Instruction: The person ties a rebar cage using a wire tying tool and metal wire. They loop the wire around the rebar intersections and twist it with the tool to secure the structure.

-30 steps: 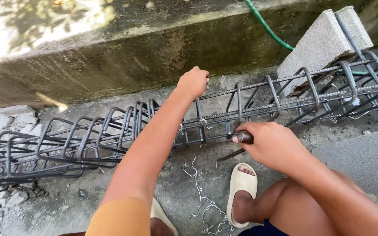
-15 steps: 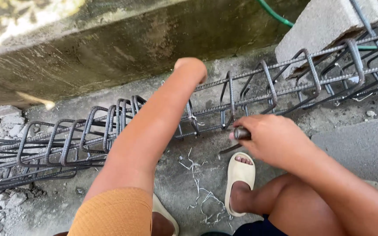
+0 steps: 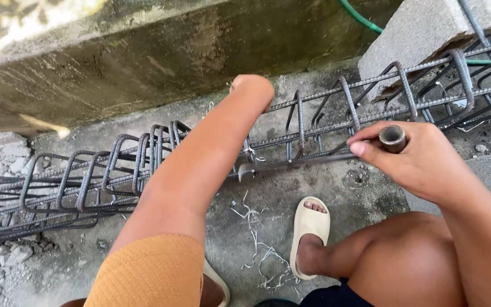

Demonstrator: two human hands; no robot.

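Right hand [image 3: 421, 162] clamps tie-tool [image 3: 393, 138], hook end near cage [image 3: 143, 165] lower bar mid-ground. Left hand [image 3: 251, 91] fisted on top bar, hold hidden. Risk: hook slips, tie wire [image 3: 251, 153] snaps, knuckles hit steel.

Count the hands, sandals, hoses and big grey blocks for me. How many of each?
Hands: 2, left hand and right hand
Cream sandals: 2, and
Green hose: 1
Grey concrete block: 1
Total: 6
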